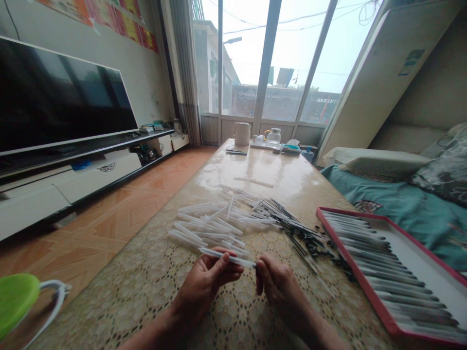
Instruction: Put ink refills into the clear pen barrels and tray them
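My left hand [206, 287] grips a clear plastic pen barrel [228, 256] between thumb and fingers. My right hand [279, 291] pinches the barrel's far end, and its fingers hide that tip. Just beyond my hands lies a loose heap of clear plastic barrels [207, 218]. To its right is a tangle of thin black-tipped refills [295, 233], nearest my right hand. Further right, a red-rimmed tray [350, 266] holds rows of assembled pens [397, 272].
The glossy table [255, 167] has a lace-patterned cover at my end. A white jug [242, 133] and a glass teapot [273, 137] stand at its far end. A bed with teal bedding [412, 223] runs along the right, and a tiled floor [109, 218] lies left.
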The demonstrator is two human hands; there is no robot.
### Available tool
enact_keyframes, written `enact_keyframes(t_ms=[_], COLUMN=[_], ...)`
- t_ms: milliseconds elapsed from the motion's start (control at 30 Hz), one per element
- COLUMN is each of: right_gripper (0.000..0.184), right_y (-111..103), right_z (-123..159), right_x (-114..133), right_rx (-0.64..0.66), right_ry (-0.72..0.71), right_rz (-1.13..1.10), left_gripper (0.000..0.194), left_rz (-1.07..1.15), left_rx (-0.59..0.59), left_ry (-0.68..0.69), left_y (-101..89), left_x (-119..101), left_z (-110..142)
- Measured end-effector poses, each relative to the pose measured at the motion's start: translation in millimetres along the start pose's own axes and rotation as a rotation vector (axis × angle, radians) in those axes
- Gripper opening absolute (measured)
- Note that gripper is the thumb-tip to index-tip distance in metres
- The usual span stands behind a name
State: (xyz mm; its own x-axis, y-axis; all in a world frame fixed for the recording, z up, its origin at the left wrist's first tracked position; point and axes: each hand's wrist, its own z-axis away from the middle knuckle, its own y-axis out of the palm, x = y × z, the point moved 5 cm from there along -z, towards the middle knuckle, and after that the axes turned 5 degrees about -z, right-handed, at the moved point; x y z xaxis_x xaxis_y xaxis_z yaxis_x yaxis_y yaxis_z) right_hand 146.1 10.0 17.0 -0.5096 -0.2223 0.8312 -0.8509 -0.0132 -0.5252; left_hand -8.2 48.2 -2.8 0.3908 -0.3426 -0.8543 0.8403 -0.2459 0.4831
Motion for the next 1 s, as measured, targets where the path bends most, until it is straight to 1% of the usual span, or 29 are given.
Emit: enact_keyframes(t_ms=[67,200,267,367,433,500,567,600,633,700,733,800,833,900,1000], right_gripper=[0.042,0.031,0.031,0.037,0.032,0.023,0.020,0.018,0.019,0.022,0.024,0.026,0.028,0.029,0.029], right_y=[0,0,1,1,0,1,4,5,4,0,-4,-12,-14,-18,-19], right_z=[0,0,0,0,1,1,2,1,1,1,0,0,0,0,0], right_x=[0,-1,-2,-2,1,6,10,10,10,5,1,-7,-11,-15,-15], right_rx=[-0.004,-0.015,-0.009,-0.016,-0.059,-0.080,-0.054,-0.036,-0.031,-0.081,-0.122,-0.198,-0.224,-0.245,-0.249], right_ry=[0.011,0.027,0.027,0.007,-0.033,-0.095,-0.152,-0.168,-0.170,-0.132,-0.096,-0.015,0.018,0.052,0.050], right_rz=[-0.013,-0.044,-0.049,-0.034,-0.006,0.009,0.012,0.015,0.020,0.018,0.005,-0.035,-0.052,-0.076,-0.097], left_gripper=[0.021,0.020,0.020,0.020,0.020,0.022,0.026,0.029,0.030,0.030,0.026,0.015,0.011,0.007,0.012], left_rz=[0.004,-0.005,-0.021,-0.065,-0.141,-0.273,-0.419,-0.490,-0.561,-0.755,-0.880,-1.165,-1.278,-1.429,-1.515], left_rx=[0.001,0.004,0.011,0.026,0.036,0.073,0.111,0.107,0.074,-0.044,-0.116,-0.162,-0.151,-0.077,0.009], left_ry=[0.001,0.015,0.017,0.025,0.067,0.123,0.162,0.180,0.212,0.322,0.401,0.493,0.509,0.491,0.469], left_y=[-0.5,-2.0,-2.5,-2.2,-1.2,1.7,3.9,3.2,0.7,-6.4,-9.7,-12.2,-12.5,-12.5,-11.6], left_x=[0,0,0,0,-1,-4,-7,-9,-13,-27,-36,-47,-50,-49,-42], left_z=[0,-2,-2,-2,-1,0,2,2,3,4,6,9,9,10,11])
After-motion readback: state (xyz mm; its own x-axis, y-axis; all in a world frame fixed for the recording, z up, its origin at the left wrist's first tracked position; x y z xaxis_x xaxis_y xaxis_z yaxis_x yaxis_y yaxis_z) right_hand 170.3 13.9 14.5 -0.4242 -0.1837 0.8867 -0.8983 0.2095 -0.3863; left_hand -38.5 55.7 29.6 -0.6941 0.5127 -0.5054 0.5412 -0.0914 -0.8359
